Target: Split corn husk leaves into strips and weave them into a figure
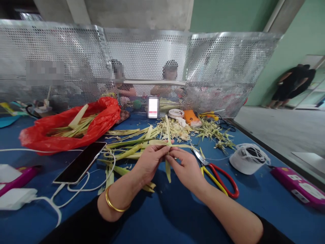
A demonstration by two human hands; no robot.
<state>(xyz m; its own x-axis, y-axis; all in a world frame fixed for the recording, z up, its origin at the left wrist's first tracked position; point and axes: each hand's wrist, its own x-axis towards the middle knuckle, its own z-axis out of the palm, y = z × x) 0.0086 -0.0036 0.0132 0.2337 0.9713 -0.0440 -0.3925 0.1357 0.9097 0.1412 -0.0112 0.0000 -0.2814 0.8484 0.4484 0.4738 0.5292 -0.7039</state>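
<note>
Pale green corn husk strips [168, 127] cross one another between my hands at the middle of the view. My left hand [152, 159] pinches them from the left, thumb on top; a gold bangle circles that wrist. From the right, my right hand [185, 166] has its thumb and fingertips closed on the same crossing. One strip points up, one hangs below, and others reach out to the sides. Loose husks [127, 152] lie under and beside my left hand. Scissors [210, 173] with red and yellow handles rest just right of my right hand.
A red plastic bag [106, 105] of husks stands left, near a phone [80, 162] with a white cable. Husk scraps [210, 132] lie behind my hands. A white string roll [247, 159] and a purple box [299, 186] sit right. People sit behind the perforated metal screen [147, 51].
</note>
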